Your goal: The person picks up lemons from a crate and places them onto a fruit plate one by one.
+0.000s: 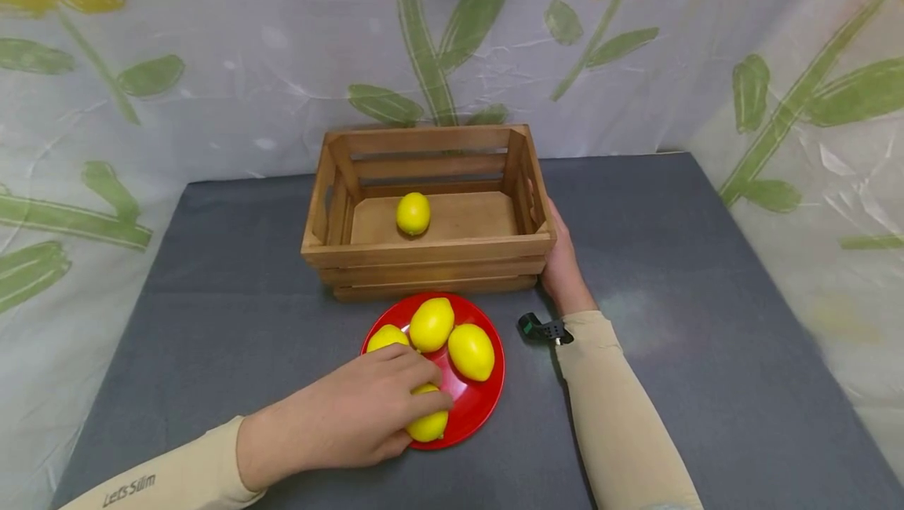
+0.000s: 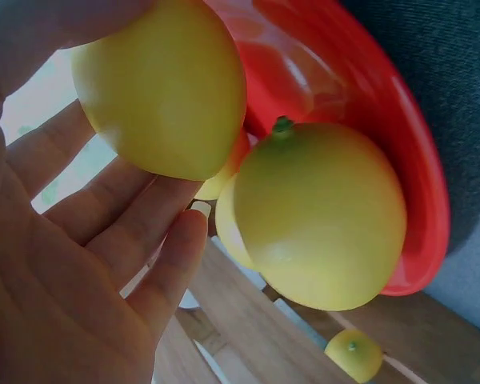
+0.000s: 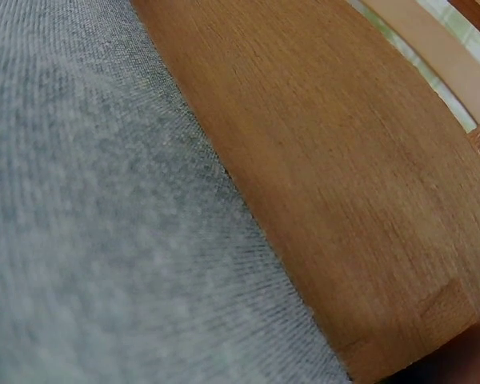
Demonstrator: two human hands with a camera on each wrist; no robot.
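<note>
My left hand (image 1: 353, 408) reaches over the near left part of a red plate (image 1: 475, 414), its thumb and fingers around a yellow lemon (image 1: 428, 425). The left wrist view shows this lemon (image 2: 164, 88) between thumb and fingers, with another lemon (image 2: 320, 216) beside it on the plate. Three more lemons rest on the plate, one (image 1: 387, 336) partly behind the hand. My right hand (image 1: 563, 267) grips the right end of a slatted wooden crate (image 1: 431, 255), fingertips showing at the handle opening. One lemon (image 1: 413, 213) sits on the crate's floor.
The crate stands at the back of a table with a dark grey cloth (image 1: 233, 282), just behind the plate. A curtain with printed flowers (image 1: 268, 86) hangs behind and at the sides. A black band (image 1: 542, 329) is at the right wrist.
</note>
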